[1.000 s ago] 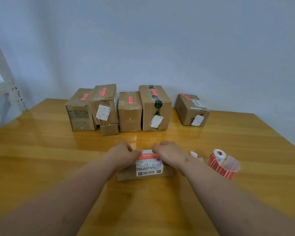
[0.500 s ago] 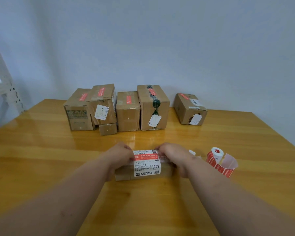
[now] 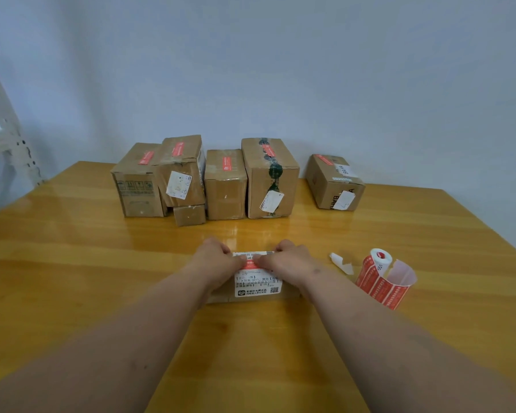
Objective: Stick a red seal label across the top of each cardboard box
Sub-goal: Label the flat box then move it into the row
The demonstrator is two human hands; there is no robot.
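Both hands' fingers (image 3: 241, 257) curl together onto the red seal label (image 3: 250, 265) — atop the small box (image 3: 221, 297).

Soft, even light fills the room, and the glossy table (image 3: 72, 263) throws pale glare streaks in front of the boxes (image 3: 225, 183). Shadows are faint. The forearms blur toward the bottom edge (wide-angle stretch bends the table's far corners), and the print is unreadable.
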